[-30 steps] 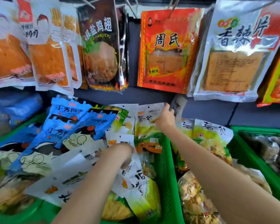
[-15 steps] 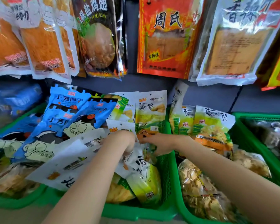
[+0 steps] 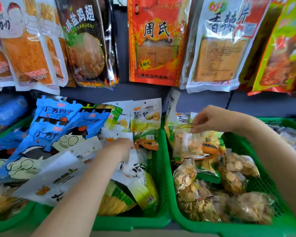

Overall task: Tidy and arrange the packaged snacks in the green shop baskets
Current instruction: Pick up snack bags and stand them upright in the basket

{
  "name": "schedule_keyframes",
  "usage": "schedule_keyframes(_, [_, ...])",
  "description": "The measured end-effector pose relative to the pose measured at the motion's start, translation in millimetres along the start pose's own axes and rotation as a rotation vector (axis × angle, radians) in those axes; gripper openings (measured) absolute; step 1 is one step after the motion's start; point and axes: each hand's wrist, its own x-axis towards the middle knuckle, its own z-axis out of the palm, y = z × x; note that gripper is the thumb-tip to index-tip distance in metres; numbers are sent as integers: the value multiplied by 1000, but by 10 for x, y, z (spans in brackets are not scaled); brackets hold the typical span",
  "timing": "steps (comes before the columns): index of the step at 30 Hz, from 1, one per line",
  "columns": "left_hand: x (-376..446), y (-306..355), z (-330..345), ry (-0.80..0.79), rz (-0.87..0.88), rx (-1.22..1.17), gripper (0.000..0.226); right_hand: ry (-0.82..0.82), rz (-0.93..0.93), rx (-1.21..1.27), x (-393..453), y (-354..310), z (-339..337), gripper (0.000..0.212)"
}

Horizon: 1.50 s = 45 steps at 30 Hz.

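Pinching the top edge of a small clear crinkly bag of round crackers (image 3: pixel 186 144), the right hand (image 3: pixel 212 119) holds it up over the green plastic basket at 3 o'clock (image 3: pixel 246 227). The left hand (image 3: pixel 122 147) digs among white snack packets (image 3: pixel 58 175) in the middle green basket (image 3: pixel 159 168); its fingers are hidden. The thin pinch could slip, dropping the bag crooked.
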Motion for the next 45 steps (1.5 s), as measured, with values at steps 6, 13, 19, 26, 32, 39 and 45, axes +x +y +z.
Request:
schedule_keyframes(6, [100,290,-77,128,67,-193,32,167,415,27,31,730,55,49])
schedule_keyframes(13, [125,387,-75,127,100,-296,28,172,690,428,489,1093,574,105])
schedule_keyframes(19, [155,350,-46,142,65,-301,27,439,602,468,627,881,642,105])
schedule_keyframes(26, [129,300,-92,39,64,-225,31,639,402,-75,-157,405,462,86])
schedule_keyframes(32, [75,206,-80,-45,22,-160,35,127,210,63,-555,-152,326,98])
schedule_keyframes(39, [-12,-54,-66,-70,-10,-136,57,474,49,167,519,-525,811,98])
schedule_keyframes(45, [-50,-188,-58,-43,-33,-106,39,368,319,16,1241,-481,1325,81])
